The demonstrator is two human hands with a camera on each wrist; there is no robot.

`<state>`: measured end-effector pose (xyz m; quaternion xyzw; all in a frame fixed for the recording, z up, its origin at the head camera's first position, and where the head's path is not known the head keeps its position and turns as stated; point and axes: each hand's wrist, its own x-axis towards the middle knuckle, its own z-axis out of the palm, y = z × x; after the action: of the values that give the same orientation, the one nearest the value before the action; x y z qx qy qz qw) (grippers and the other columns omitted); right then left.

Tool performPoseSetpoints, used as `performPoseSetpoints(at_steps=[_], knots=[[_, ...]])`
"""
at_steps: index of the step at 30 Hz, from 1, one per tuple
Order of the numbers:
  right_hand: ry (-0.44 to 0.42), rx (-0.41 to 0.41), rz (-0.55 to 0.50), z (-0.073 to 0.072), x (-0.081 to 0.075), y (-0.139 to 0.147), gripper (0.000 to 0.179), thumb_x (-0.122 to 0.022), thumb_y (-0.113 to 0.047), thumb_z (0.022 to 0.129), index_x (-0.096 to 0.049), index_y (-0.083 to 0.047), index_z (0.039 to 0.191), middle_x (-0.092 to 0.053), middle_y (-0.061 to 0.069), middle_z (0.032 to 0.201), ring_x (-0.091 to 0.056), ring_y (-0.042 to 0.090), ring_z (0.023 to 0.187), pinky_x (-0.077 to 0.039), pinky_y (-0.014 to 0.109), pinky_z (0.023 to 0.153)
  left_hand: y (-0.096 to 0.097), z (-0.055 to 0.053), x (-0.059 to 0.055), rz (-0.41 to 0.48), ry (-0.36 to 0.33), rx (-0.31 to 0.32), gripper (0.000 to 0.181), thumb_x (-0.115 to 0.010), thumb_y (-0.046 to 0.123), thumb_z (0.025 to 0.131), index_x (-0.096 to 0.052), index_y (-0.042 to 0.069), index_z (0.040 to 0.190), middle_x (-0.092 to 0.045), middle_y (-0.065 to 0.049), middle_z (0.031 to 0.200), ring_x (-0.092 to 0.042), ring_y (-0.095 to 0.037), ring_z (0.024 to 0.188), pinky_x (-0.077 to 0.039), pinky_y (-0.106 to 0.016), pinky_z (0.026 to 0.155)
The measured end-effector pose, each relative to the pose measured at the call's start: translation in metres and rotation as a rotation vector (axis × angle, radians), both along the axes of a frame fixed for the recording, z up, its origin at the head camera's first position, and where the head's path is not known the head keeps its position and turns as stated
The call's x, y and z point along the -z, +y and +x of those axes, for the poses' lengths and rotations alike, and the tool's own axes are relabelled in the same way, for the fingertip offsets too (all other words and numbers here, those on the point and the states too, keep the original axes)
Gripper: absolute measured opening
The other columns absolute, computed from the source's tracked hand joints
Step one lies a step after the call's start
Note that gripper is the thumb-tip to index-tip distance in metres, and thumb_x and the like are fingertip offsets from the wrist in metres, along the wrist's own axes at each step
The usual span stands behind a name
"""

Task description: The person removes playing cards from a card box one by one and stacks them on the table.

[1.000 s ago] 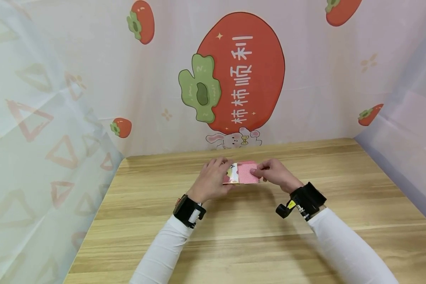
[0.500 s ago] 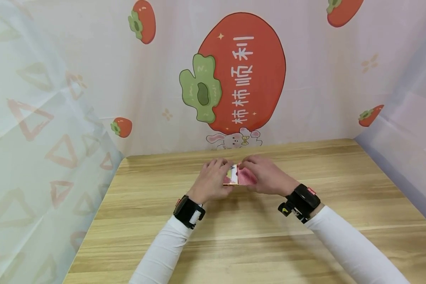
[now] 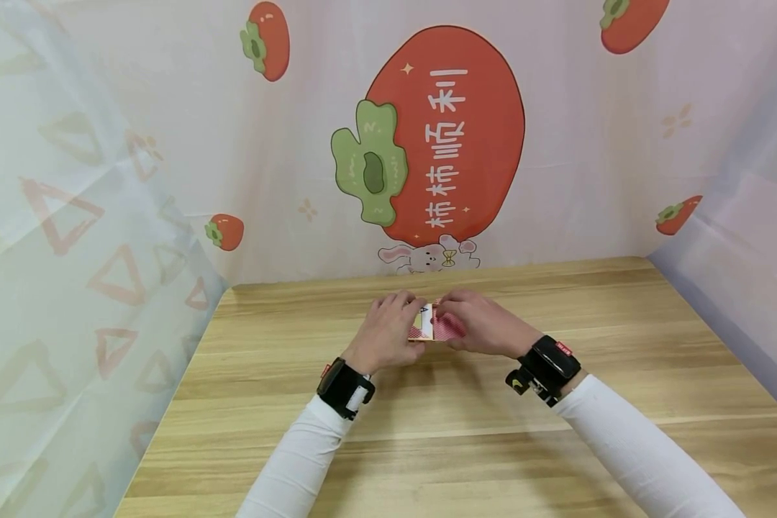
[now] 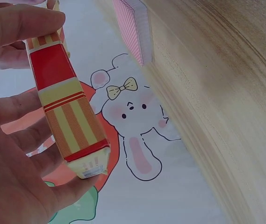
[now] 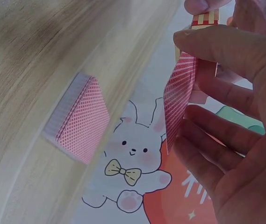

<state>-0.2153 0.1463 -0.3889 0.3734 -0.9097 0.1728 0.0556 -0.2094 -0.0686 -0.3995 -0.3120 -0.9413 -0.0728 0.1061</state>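
Observation:
My left hand (image 3: 388,334) grips a playing-card box (image 4: 69,98), thumb along one edge and fingers along the other. Its printed face, with a letter A, shows between my hands in the head view. Just right of it, my right hand (image 3: 488,324) holds a red-patterned playing card (image 5: 178,102) between thumb and fingers at the box's right end. The card looks bowed in the right wrist view, its upper end partly hidden by my thumb. A deck of cards (image 5: 83,123) with pink lattice backs lies on the table beyond my hands.
The wood-grain table (image 3: 388,446) ends at the back against a curtain (image 3: 285,165) printed with persimmons and a rabbit. Pale sheeting (image 3: 71,288) hangs at the left side. A black camera strap (image 3: 547,367) sits on my right wrist.
My right hand has shifted left, closer to the box, and turned so its back faces up, covering more of the card. The left hand has hardly moved and still grips the box.

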Motion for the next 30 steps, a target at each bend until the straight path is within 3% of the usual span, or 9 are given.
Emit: performPoseSetpoints(at_steps=[11,24,30], knots=[[0.032,-0.006,0.048,0.0,0.003,0.006,0.04,-0.076,-0.027,0.069,-0.066,-0.015,0.106,-0.056,0.001,0.111,-0.05,0.019,0.105,-0.041,0.034,0.089,-0.003,0.0,0.0,0.005,-0.021,-0.002,0.065,-0.063,0.041,0.072,-0.046,0.018,0.13,-0.047,-0.002,0.124,-0.043,-0.025,0.118,-0.031,-0.048,0.095],[-0.014,0.025,0.062,0.002,-0.005,0.025,0.04,-0.075,-0.031,0.07,-0.067,-0.015,0.106,-0.055,0.001,0.111,-0.05,0.018,0.101,-0.043,0.032,0.086,-0.012,-0.003,0.003,0.028,-0.05,-0.041,0.067,-0.069,0.038,0.069,-0.048,0.015,0.129,-0.048,-0.005,0.126,-0.045,-0.027,0.116,-0.032,-0.049,0.094],[-0.015,0.106,0.02,0.0,-0.013,0.029,0.043,-0.076,-0.036,0.07,-0.066,-0.014,0.107,-0.056,0.002,0.111,-0.052,0.018,0.097,-0.046,0.03,0.079,-0.013,-0.004,0.004,0.036,-0.046,-0.054,0.068,-0.071,0.038,0.067,-0.049,0.015,0.127,-0.049,-0.005,0.125,-0.045,-0.026,0.115,-0.033,-0.048,0.093]])
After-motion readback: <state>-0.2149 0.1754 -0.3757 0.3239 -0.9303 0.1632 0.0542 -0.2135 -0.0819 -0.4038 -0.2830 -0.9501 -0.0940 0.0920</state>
